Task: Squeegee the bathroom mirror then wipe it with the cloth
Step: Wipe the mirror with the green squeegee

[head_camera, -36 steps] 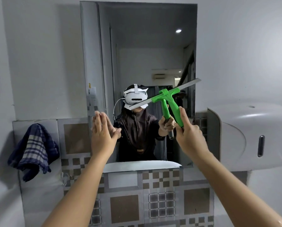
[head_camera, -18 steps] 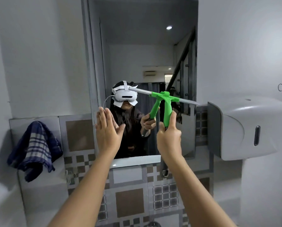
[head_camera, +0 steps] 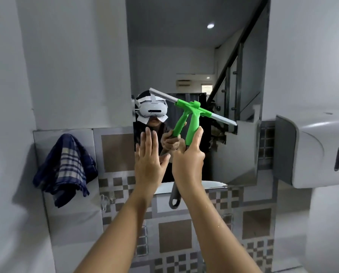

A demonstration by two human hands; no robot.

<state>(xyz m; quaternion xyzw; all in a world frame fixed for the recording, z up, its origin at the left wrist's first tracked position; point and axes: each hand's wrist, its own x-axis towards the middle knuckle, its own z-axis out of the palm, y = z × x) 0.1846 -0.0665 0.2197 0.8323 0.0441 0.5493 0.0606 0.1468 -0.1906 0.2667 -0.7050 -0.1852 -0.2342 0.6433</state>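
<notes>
The tall mirror (head_camera: 184, 56) hangs on the wall ahead. My right hand (head_camera: 188, 162) grips the green handle of a squeegee (head_camera: 193, 123), whose grey blade lies against the lower glass, tilted down to the right. The handle's grey tail with a loop pokes out below my fist. My left hand (head_camera: 150, 160) is open, fingers straight, palm flat toward the mirror's lower left part, just left of the squeegee. A dark blue checked cloth (head_camera: 66, 170) hangs on the tiled wall to the left of the mirror.
A white wall-mounted dispenser (head_camera: 318, 152) juts out right of the mirror at hand height. Patterned brown and grey tiles (head_camera: 172, 235) cover the wall under the mirror. A person wearing a white headset is reflected in the glass.
The squeegee has swung from the mirror's right side toward its middle, and its blade has turned from up-right to down-right. My left hand stays flat at the glass. The view has moved closer.
</notes>
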